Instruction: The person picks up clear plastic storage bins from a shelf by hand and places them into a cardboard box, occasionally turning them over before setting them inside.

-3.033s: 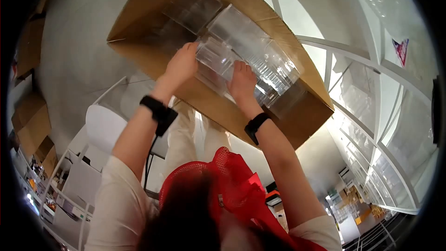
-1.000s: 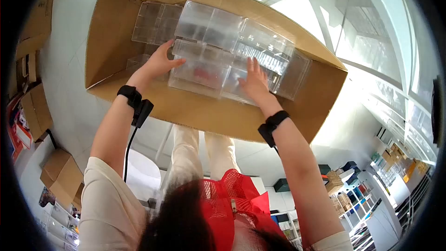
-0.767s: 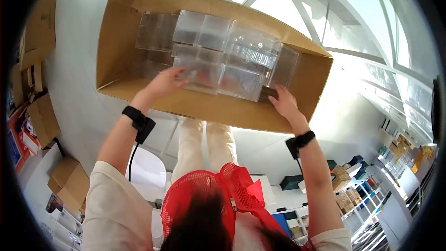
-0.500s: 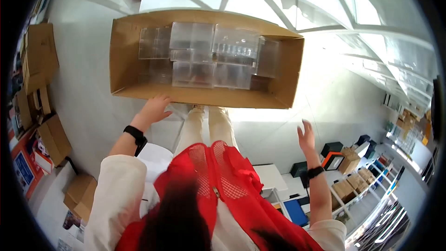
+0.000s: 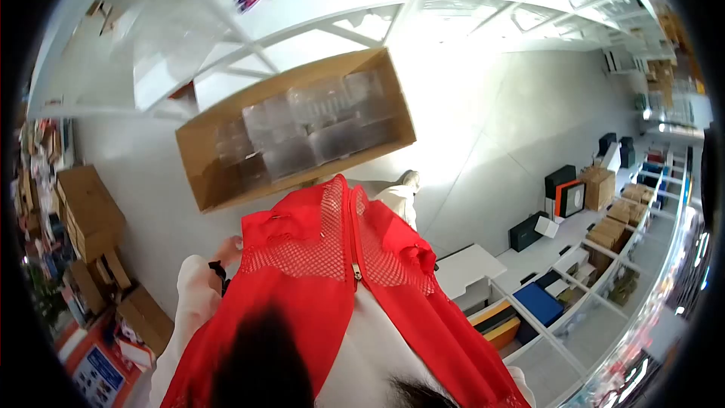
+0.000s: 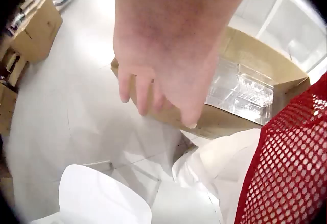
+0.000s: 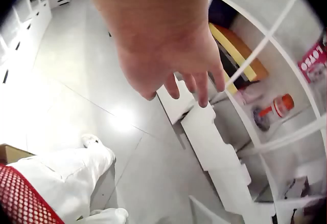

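Observation:
A long cardboard box [image 5: 204, 159] stands on the floor in front of the person, holding several clear plastic cases [image 5: 291, 155] laid side by side. The left hand [image 5: 229, 251] is low beside the red mesh garment [image 5: 298, 257], holding nothing; in the left wrist view that hand [image 6: 163, 81] hangs with spread fingers, the box beyond it. The right hand is out of sight in the head view. In the right wrist view the right hand [image 7: 176, 63] hangs empty with loose fingers over the floor, in front of white furniture.
White shelving [image 5: 559, 340] with bins and cartons runs along the right. Dark boxes [image 5: 526, 232] stand on the floor near it. More cardboard boxes [image 5: 89, 208] are at the left. A white seat [image 6: 97, 198] is below the left hand. White framed panels [image 5: 317, 0] lie behind the long box.
Both hands have come out of the box and dropped to the person's sides. The head view has turned, so the box now appears tilted and farther left. A foot has stepped to the right.

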Available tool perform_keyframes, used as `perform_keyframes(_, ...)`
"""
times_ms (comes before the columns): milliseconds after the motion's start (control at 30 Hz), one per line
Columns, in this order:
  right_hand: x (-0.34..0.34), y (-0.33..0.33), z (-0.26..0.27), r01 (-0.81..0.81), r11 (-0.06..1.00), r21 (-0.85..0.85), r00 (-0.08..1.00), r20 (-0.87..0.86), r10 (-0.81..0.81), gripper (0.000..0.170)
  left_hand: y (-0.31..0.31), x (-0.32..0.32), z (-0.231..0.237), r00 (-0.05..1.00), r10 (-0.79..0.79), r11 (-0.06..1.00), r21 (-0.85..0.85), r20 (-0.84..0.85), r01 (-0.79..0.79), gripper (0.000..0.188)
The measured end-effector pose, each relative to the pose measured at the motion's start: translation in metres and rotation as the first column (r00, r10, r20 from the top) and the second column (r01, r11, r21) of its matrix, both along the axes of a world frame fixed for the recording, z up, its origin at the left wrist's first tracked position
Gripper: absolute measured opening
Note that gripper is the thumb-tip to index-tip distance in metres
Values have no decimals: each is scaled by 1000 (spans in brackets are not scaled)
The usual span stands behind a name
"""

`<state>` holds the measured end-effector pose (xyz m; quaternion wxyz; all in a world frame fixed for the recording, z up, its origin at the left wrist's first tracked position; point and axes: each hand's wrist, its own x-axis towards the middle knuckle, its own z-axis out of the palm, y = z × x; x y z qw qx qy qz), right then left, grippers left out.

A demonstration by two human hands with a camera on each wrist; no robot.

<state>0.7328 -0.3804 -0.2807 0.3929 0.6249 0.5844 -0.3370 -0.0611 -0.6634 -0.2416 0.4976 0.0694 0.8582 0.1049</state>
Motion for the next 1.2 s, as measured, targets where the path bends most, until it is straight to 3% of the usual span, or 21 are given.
perform_keyframes(100,-26,-1,11,270,962,-31,963,-13,-271,35,80,0,21,995,-39,999,27,-89,42,40)
perform_keyframes(167,-37,21,7,452,892,-24,892,-4,-452,37,145,-1,18,985,-72,986,138,-160,94,40)
perform_keyframes(233,-50,69,12,651,759,-10,758,48,-650,39,190,-11,-34,947,-156,899,357,-282,254,35)
perform_keyframes(300,-48,133,18,697,717,11,717,-20,-697,41,271,2,-56,831,-183,825,377,-526,420,31)
perform_keyframes(333,-12,175,-8,404,912,69,905,-177,-387,42,325,9,-55,861,-186,796,441,-472,414,32)
perform_keyframes(367,29,214,-39,59,967,246,969,-248,4,43,376,23,-49,890,-193,769,500,-412,398,32)
perform_keyframes(433,21,318,-3,96,830,549,974,-223,34,37,467,65,-20,892,-273,684,579,-360,443,33)
perform_keyframes(467,-38,365,96,280,731,622,939,-336,-73,33,514,86,13,863,-340,624,598,-373,504,33)
perform_keyframes(500,-10,407,61,109,592,799,933,-288,217,33,554,103,41,829,-405,563,609,-385,558,34)
perform_keyframes(533,-56,448,131,230,623,747,936,-345,70,34,586,116,62,799,-459,524,607,-389,597,35)
perform_keyframes(600,-111,507,203,530,561,635,756,-654,26,35,642,136,97,728,-555,443,598,-401,668,36)
perform_keyframes(667,-143,557,222,574,544,612,626,-756,190,36,688,151,134,631,-585,350,543,-510,764,36)
perform_keyframes(767,-190,612,226,494,661,565,569,-785,245,38,740,150,156,536,-600,272,479,-593,834,37)
perform_keyframes(867,-204,672,171,134,853,505,691,-665,285,43,784,139,161,470,-556,219,425,-685,878,39)
perform_keyframes(967,-214,730,143,-150,901,407,734,-565,377,49,840,126,180,651,-486,318,576,-583,753,41)
perform_keyframes(1100,-213,807,124,46,911,410,736,-630,247,48,953,113,214,775,-215,294,718,-594,631,53)
perform_keyframes(1167,-217,852,156,177,889,422,726,-666,172,47,1026,123,256,652,-215,256,602,-727,756,59)
perform_keyframes(1200,-216,872,159,229,863,450,710,-684,168,46,1062,132,272,571,-142,164,549,-809,819,59)
